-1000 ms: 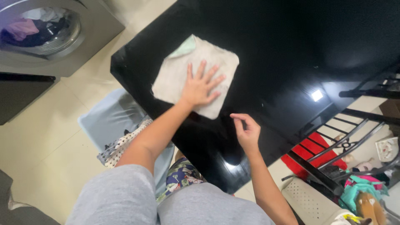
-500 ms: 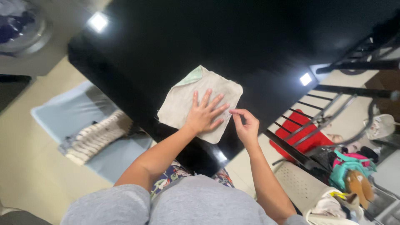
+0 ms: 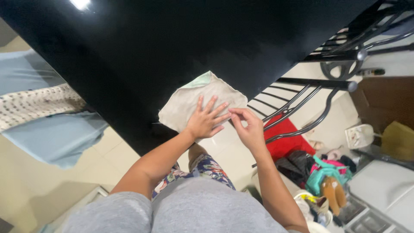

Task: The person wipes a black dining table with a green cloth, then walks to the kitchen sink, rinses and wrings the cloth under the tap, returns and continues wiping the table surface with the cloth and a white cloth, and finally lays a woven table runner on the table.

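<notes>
A folded beige cloth (image 3: 185,105) with a pale green corner lies at the near corner of a glossy black table (image 3: 172,43). My left hand (image 3: 206,121) rests flat on the cloth with fingers spread, pressing it down. My right hand (image 3: 246,127) is at the cloth's right edge beside my left fingertips, its thumb and fingers pinched together at the fabric's edge. Whether it really grips the cloth is hard to tell.
A black metal chair (image 3: 310,99) with a red seat (image 3: 286,140) stands right of the table. Light blue fabric (image 3: 51,133) and a dotted cream cloth (image 3: 34,105) lie on the tiled floor at left. Bags and clutter (image 3: 323,177) sit at lower right.
The view has swung right, and the washing machine is out of sight. My right hand has come up from the table edge to the cloth's right edge beside my left hand.
</notes>
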Motion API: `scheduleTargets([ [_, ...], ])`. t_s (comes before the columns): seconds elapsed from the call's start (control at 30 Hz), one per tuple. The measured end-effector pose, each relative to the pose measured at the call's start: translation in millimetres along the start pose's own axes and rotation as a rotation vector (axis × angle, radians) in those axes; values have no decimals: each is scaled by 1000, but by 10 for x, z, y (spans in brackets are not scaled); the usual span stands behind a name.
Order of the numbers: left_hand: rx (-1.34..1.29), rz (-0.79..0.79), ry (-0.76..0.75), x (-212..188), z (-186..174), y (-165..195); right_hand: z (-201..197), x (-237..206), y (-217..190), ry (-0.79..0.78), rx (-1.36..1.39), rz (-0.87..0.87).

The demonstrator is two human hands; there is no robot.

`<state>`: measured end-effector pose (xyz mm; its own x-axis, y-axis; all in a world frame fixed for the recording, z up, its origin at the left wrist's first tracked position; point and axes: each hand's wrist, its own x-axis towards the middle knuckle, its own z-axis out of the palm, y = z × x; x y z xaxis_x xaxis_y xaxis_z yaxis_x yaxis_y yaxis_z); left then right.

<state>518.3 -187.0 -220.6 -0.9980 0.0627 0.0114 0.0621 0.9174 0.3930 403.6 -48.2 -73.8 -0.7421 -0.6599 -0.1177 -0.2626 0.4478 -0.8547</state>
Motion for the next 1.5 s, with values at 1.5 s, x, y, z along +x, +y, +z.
scheduleTargets([
  [1.5,156,-637,314,2343,-2294,-4800,368,2641,-45,-372,-96,89],
])
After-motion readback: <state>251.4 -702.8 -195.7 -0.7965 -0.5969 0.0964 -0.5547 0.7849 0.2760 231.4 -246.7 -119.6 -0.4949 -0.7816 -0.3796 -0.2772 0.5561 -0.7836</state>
